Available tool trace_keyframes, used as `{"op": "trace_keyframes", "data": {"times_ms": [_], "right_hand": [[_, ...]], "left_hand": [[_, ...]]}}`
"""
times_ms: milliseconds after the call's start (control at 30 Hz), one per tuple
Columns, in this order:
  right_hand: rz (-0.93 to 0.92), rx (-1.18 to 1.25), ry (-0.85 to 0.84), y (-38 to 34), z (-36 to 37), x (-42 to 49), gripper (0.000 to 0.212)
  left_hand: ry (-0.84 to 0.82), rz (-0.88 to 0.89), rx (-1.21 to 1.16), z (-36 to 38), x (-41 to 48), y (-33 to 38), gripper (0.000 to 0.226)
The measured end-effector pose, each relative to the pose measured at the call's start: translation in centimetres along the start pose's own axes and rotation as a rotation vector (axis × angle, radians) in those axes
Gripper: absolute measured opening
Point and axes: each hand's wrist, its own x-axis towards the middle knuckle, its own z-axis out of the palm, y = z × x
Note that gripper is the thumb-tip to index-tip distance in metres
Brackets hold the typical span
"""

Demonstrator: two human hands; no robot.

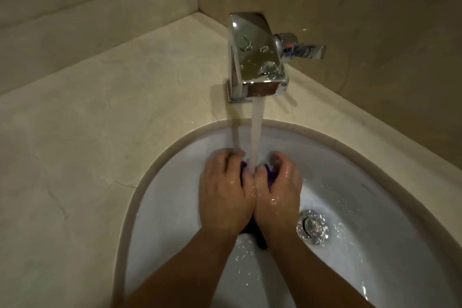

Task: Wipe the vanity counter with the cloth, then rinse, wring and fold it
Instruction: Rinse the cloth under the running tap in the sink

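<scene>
Counter [100, 120]: beige veined stone, meeting the walls at a corner.
Set in it: white oval basin [350, 182].
On it: chrome faucet [255, 57] (water running), just behind the basin.

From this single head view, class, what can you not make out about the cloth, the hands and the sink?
All in the head view:
Cloth: mostly covered by the left hand and right hand; only purple scraps and a dark tail show, size unknown.
Fingertips: curled around the cloth, blurred by the water stream.
Sink: cut off by the bottom and right edges.
Tap lever markings: too small to read.
</scene>
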Motion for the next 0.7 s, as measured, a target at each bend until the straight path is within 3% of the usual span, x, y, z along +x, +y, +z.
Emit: {"op": "trace_keyframes", "data": {"times_ms": [67,167,267,333,433,533,567,633,700], "right_hand": [[-0.1,-0.229,-0.009,0.8,0.5,0.1,0.036],[-0.178,-0.302,-0.051,1.9,0.6,0.0,0.026],[-0.24,-0.361,-0.085,3.4,1.2,0.6,0.007],[-0.184,-0.306,-0.109,3.6,1.4,1.2,0.011],[-0.21,-0.353,-0.108,2.8,0.7,1.6,0.008],[0.056,-0.296,-0.142,1.3,-0.1,2.6,0.052],[0.054,-0.312,-0.17,1.1,-0.2,2.7,0.063],[0.006,-0.285,-0.197,0.3,-0.8,2.7,0.069],[-0.097,-0.104,-0.139,-1.2,-1.5,2.5,0.056]], "left_hand": [[-0.01,0.133,0.1,0.0,0.0,-0.2,0.034],[0.009,0.216,0.16,-0.2,0.1,-0.4,0.033],[-0.045,0.166,0.235,0.5,0.0,-0.5,0.035],[-0.094,0.138,0.306,0.8,0.2,-0.2,0.033],[-0.053,0.052,0.219,0.8,0.9,0.5,0.04],[-0.083,-0.042,0.185,0.8,1.3,1.3,0.055],[-0.105,-0.065,0.16,0.8,1.3,1.5,0.058],[-0.159,-0.1,0.078,0.5,1.3,1.3,0.06],[-0.114,-0.081,-0.052,-0.3,1.8,1.2,0.05]]}}
